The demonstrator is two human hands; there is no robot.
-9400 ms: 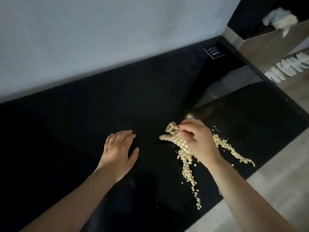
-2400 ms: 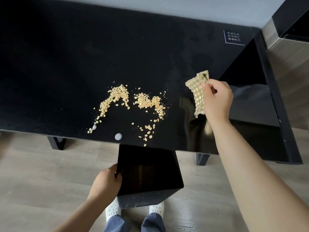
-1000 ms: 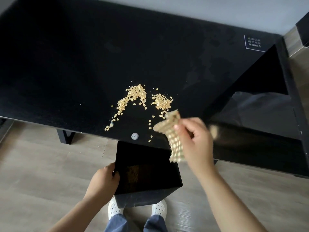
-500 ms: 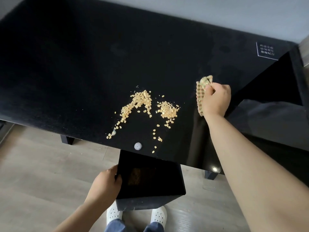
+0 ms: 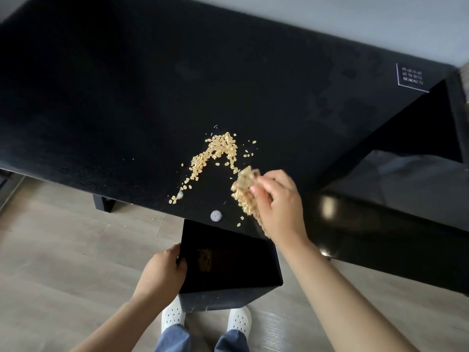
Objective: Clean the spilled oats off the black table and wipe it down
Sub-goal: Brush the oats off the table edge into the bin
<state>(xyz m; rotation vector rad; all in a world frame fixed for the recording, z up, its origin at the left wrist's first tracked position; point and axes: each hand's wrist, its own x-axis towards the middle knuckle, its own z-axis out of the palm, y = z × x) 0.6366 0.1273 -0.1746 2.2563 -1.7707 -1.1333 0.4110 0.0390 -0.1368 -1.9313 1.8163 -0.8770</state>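
the right hand (image 5: 276, 199) is at the near edge of the table, fingers curled and pinching a checked cloth (image 5: 245, 189). the cloth hangs bunched from the fingertips, probably so its lower fold can scrape along the top. both are blurred, so i cannot tell whether the cloth touches the surface. the left hand (image 5: 162, 273) is wrapped round the left rim of a bin, thumb hooked over the lip, and holds it steady.

the black table (image 5: 127, 97) fills the upper view, its near edge slanting down to the right. the bin (image 5: 228, 298), black and open-topped, sits on the floor tucked under that near edge, its far side hidden beneath the overhang. that placement looks meant to catch whatever gets pushed over the edge, and a pale patch shows inside it. the oats (image 5: 215, 153) lie on the table in an upturned v a little back from the near edge, just left of the cloth. one leg trails toward the edge, and a few strays lie beside the cloth. a small pale round spot (image 5: 216, 215) sits right at the near edge above the bin; i cannot tell what it is.

this looks like the sweeping stage, with the wipe-down not yet begun.
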